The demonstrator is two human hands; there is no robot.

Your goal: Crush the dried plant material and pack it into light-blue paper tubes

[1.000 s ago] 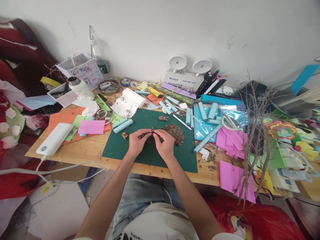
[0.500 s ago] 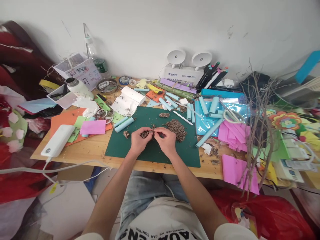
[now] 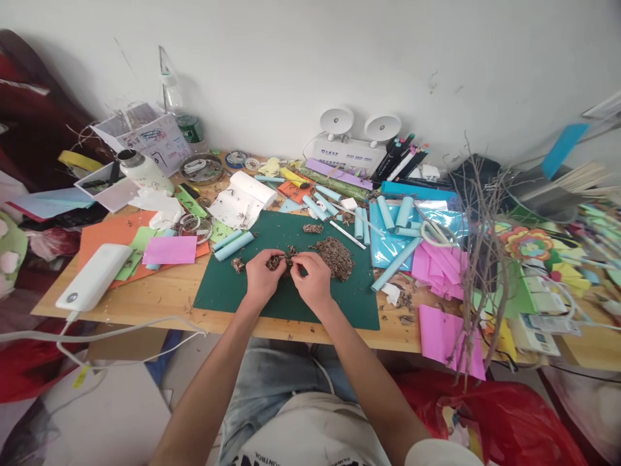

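Both of my hands meet over the green cutting mat (image 3: 242,291) at the middle of the wooden table. My left hand (image 3: 262,279) is closed around a small clump of dry brown plant bits (image 3: 277,261). My right hand (image 3: 311,279) pinches the same clump from the right side. A larger heap of the same brown material (image 3: 334,248) lies on the mat just beyond my right hand, with smaller scraps (image 3: 237,265) to the left.
Light blue paper rolls (image 3: 233,245) and pink sheets (image 3: 169,250) lie around the mat. A white power bank (image 3: 94,276) sits at the left edge, bare twigs (image 3: 480,259) stand at the right, and a white twin-head lamp (image 3: 359,139) is against the wall.
My hands stay together on the brown clump, with small finger shifts. The view has drifted, so the table appears shifted slightly left.
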